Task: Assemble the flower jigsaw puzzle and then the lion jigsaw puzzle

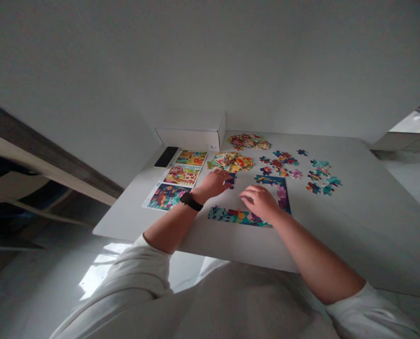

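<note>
Head view: we bend our left hand (pixel 213 182), fingers slightly parted, over a dark piece (pixel 232 181) on the counter (pixel 195 235); we cannot tell whether it has a grip. Our right hand (pixel 261 201) is loosely curled over the part-built puzzle (pixel 283 195), its hold hidden from us. We see the puzzle joined along its near, right and far sides. Beyond our hands lie a yellow heap (pixel 231 161) and a red heap (pixel 247 141); loose pieces (pixel 323 176) lie to the right. At left we have a picture sheet (pixel 182 175), a phone (pixel 166 157) and a box (pixel 192 138).

Colourful partial puzzle border (pixel 283 194), flat, apparently three-sided
</note>
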`<act>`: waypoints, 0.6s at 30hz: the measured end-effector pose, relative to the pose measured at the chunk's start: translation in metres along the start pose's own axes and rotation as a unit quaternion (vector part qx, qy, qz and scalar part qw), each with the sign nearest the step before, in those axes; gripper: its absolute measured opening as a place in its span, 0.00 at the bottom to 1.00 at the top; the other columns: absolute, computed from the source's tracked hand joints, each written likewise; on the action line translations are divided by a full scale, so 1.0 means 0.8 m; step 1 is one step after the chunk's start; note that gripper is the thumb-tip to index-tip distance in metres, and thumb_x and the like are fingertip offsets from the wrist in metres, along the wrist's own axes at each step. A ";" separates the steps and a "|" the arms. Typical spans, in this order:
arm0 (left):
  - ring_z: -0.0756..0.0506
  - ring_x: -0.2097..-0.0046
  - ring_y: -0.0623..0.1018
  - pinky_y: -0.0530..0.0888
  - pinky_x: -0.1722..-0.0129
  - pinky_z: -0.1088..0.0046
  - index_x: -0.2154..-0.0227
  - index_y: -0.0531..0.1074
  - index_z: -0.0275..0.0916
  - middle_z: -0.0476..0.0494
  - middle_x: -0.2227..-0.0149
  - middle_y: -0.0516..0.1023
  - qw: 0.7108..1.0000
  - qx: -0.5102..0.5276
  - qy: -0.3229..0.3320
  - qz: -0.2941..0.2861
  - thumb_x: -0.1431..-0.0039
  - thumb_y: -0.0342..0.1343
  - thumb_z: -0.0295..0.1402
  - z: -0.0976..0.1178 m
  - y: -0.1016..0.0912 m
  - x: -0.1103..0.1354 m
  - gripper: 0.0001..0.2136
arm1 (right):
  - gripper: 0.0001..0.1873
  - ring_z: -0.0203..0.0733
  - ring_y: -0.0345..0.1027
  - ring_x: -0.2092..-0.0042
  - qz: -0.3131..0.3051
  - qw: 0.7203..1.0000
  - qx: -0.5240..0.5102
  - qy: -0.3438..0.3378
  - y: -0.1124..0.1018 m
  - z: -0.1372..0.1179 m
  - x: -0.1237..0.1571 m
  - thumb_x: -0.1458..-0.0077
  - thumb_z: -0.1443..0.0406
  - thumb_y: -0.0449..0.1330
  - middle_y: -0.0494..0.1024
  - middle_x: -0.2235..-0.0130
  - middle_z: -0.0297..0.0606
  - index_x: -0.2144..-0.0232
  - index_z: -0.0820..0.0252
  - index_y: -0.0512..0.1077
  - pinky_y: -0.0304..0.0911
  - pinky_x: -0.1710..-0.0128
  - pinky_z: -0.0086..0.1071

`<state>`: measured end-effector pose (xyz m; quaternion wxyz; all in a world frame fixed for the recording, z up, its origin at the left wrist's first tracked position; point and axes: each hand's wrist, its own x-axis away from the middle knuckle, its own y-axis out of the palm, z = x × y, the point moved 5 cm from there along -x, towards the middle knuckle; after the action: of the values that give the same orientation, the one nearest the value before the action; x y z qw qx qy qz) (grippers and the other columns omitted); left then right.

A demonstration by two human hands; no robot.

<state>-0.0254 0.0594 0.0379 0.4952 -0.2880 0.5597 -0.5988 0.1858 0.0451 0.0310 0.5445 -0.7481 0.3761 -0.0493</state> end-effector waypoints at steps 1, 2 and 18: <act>0.37 0.38 0.79 0.73 0.33 0.55 0.46 0.83 0.44 0.40 0.41 0.83 1.000 0.001 -0.006 -0.003 0.30 0.61 0.37 -0.003 0.004 0.000 0.14 | 0.09 0.47 0.78 0.53 0.004 1.000 -0.001 0.008 -0.001 0.004 0.000 0.34 0.70 0.65 0.85 0.56 0.39 0.57 0.53 0.84 0.71 0.46 0.41; 0.36 0.38 0.79 0.73 0.33 0.55 0.45 0.83 0.44 0.40 0.40 0.83 1.000 0.004 -0.013 -0.004 0.30 0.61 0.38 -0.005 0.007 0.001 0.14 | 0.10 0.47 0.79 0.53 0.008 1.000 0.000 0.017 -0.002 0.007 -0.001 0.34 0.70 0.64 0.85 0.56 0.39 0.57 0.53 0.84 0.71 0.47 0.41; 0.33 0.31 0.74 0.70 0.29 0.48 0.40 0.79 0.45 0.38 0.32 0.76 0.999 0.018 -0.039 -0.014 0.31 0.63 0.38 -0.050 -0.013 0.033 0.19 | 0.21 0.59 0.73 0.36 -0.021 0.979 0.100 0.174 -0.076 0.124 0.023 0.36 0.60 0.67 0.79 0.38 0.47 0.42 0.52 0.81 0.66 0.32 0.53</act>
<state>-0.0729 0.0494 0.0338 0.5138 -0.3101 0.5250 -0.6035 0.2774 0.1188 0.0364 0.5418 -0.6773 0.4425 -0.2278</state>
